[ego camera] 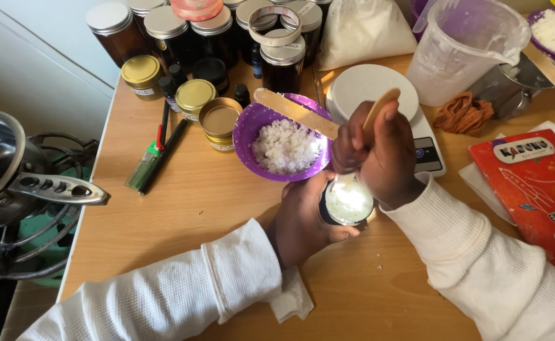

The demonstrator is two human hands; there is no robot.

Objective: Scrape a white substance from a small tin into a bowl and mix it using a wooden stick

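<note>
Small jar (348,202) of pale cream at table centre, cupped firmly in the left hand (302,224), right hand (378,155) clenched round a wooden stick (380,107) dipping in from 12 o'clock. Looks like mid-stir or mid-fill; calls next for a steady jar and a slow, upright stick. Purple bowl (252,136) of white flakes at 10 o'clock, white scale (359,85) at 12, red notebook (533,189) at 3.

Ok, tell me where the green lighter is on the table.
In the head view the green lighter lies on the left part of the wooden table, beside a black pen, just left of the purple bowl and below the gold-lidded jars.
</note>
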